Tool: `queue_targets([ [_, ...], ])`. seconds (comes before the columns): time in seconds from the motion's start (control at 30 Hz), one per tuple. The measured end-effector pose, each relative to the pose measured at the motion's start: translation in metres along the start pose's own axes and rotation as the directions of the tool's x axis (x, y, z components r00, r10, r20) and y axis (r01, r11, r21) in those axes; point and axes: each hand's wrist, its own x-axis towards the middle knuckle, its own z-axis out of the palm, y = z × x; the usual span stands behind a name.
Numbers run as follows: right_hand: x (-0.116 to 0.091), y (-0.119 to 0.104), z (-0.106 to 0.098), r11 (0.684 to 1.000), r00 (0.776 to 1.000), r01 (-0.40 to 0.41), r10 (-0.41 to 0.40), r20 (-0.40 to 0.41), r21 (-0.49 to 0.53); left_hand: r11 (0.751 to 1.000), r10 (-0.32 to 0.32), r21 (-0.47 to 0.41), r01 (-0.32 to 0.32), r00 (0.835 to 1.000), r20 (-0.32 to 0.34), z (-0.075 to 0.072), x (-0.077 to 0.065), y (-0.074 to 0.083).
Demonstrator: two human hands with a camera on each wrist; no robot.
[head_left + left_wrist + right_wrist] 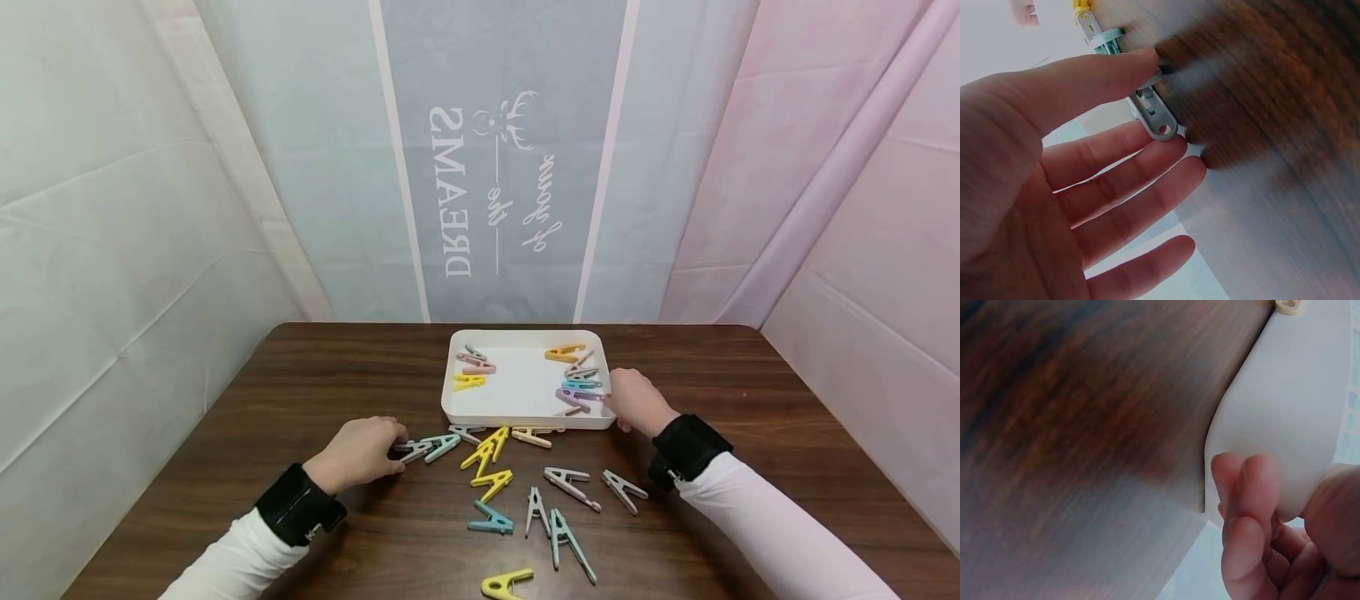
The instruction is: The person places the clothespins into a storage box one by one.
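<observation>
My left hand (362,452) is at the left end of the loose row of clothespins on the table. In the left wrist view its thumb and fingers are on either side of a grey clothespin (1161,122), pinching its handles; the other fingers are spread. A mint clothespin (442,447) lies just beyond it. My right hand (639,400) holds the right wall of the white tray (525,422). In the right wrist view the fingers are curled outside the tray wall and the thumb reaches over the rim. Inside the tray, a purple clothespin (576,398) lies close to this hand.
Yellow clothespins (492,482), a blue one (492,520), a green one (570,542) and several grey ones are scattered before the tray. A cream clothespin (534,436) lies against its front wall. Orange, pink and yellow ones lie inside. A curtain (510,292) hangs behind the wooden table (360,367).
</observation>
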Motion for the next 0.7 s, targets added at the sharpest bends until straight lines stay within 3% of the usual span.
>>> queue_targets([
  [0.37, -0.001, 0.000, 0.001, 1.000, 1.000, 0.000, 0.000, -0.012, 0.002, 0.999, -0.025, -0.030, 0.024, 1.000, -0.008, 0.000, -0.003, -0.003],
  [0.7, -0.001, 0.000, 0.002, 1.000, 1.000, -0.001, 0.001, -0.010, 0.003, 0.999, -0.019, -0.028, 0.018, 0.999, -0.038, -0.011, -0.007, -0.003],
])
